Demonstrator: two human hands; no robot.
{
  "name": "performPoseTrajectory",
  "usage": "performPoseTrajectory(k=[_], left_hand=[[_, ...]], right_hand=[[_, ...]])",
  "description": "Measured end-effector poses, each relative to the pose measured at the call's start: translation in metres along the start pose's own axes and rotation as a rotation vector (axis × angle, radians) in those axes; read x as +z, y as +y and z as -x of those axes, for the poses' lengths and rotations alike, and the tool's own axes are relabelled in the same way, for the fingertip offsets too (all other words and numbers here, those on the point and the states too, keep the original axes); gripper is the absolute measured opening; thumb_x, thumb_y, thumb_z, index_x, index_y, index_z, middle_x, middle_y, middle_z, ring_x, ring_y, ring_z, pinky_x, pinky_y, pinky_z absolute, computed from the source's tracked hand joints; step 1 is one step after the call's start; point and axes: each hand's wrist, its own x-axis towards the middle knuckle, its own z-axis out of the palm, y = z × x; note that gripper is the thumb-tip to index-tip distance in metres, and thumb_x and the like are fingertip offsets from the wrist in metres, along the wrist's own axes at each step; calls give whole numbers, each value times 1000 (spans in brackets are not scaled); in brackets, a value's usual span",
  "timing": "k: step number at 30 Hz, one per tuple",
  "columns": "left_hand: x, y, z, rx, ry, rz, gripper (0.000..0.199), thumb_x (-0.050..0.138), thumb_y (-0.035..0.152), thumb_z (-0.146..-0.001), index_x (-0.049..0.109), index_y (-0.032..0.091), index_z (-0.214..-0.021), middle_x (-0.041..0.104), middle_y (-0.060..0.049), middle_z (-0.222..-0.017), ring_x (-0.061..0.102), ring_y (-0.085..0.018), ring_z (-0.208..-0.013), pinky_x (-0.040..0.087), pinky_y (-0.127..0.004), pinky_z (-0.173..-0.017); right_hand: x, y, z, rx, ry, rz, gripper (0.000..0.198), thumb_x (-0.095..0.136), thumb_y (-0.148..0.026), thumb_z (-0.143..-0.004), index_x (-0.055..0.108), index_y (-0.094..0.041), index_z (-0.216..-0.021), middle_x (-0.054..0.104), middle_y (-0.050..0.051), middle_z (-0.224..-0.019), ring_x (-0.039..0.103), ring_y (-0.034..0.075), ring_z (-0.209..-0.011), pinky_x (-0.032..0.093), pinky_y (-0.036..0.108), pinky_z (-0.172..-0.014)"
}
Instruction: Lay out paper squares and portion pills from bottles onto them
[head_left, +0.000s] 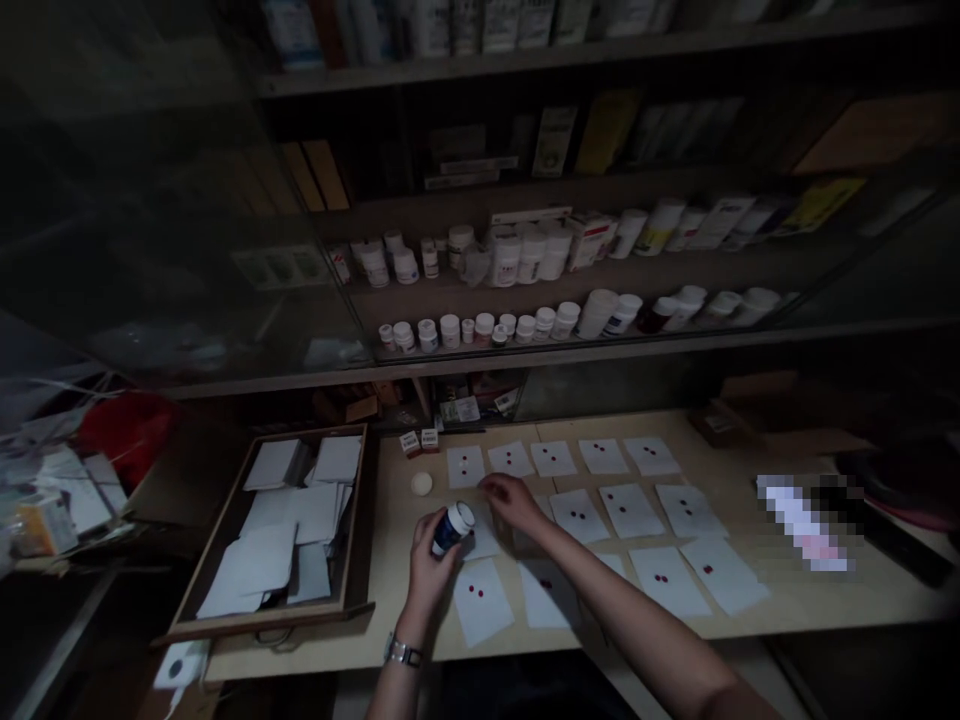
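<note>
My left hand (431,565), with a wristwatch (403,652) below it, is wrapped round a dark blue pill bottle (448,533). The bottle is tilted, its white top facing up and to the right. My right hand (512,500) hovers over the papers with thumb and fingers pinched together; whatever is between them is too small to make out. Rows of white paper squares (602,457) lie on the table, most carrying dark red pills (661,579). One paper (484,540) is partly hidden behind the bottle. A round whitish lid (421,484) lies beyond my left hand.
A wooden drawer tray (364,520) with stacks of white paper stands at the left. Two small boxes (418,443) sit at the table's back edge. Shelves with white bottles (517,255) rise behind. An open cardboard box (780,425) is at the back right.
</note>
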Motion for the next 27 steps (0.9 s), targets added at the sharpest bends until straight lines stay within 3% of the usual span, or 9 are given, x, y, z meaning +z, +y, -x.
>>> performPoseTrajectory(k=[4, 9, 13, 21, 27], left_hand=[[1, 6, 0, 80, -94, 3, 46, 67, 22, -69, 60, 20, -115, 59, -10, -107, 56, -25, -103, 44, -41, -92], [5, 2, 1, 156, -228, -2, 47, 66, 21, -71, 60, 22, -117, 58, -10, -110, 55, -25, -106, 44, -43, -94], [17, 2, 2, 192, -304, -30, 47, 67, 20, -70, 60, 22, -117, 58, -10, -110, 55, -25, -107, 43, -43, -95], [53, 20, 24, 202, -285, -37, 49, 64, 17, -72, 57, 22, -121, 58, -11, -115, 54, -25, -109, 42, -45, -96], [92, 41, 47, 161, -235, -52, 53, 64, 15, -71, 56, 24, -123, 57, -12, -118, 53, -28, -112, 40, -48, -98]], right_hand=[[-7, -24, 43, -200, -199, 90, 37, 57, -14, -70, 65, -23, -105, 60, 6, -108, 57, 18, -96, 43, 26, -82], [-13, -31, 58, -116, -329, 432, 37, 57, -19, -72, 63, -22, -108, 62, 7, -103, 60, 21, -89, 44, 28, -74], [-18, -28, 61, -93, -369, 552, 28, 52, -20, -75, 65, -18, -100, 67, 9, -94, 62, 23, -83, 43, 28, -69], [-46, 5, 77, -152, -419, 366, 20, 57, -18, -71, 69, -18, -87, 69, 4, -81, 59, 18, -74, 39, 23, -64], [-74, 42, 81, -99, -609, 13, 25, 46, -11, -71, 69, -15, -82, 62, -2, -64, 50, 10, -56, 36, 17, -53]])
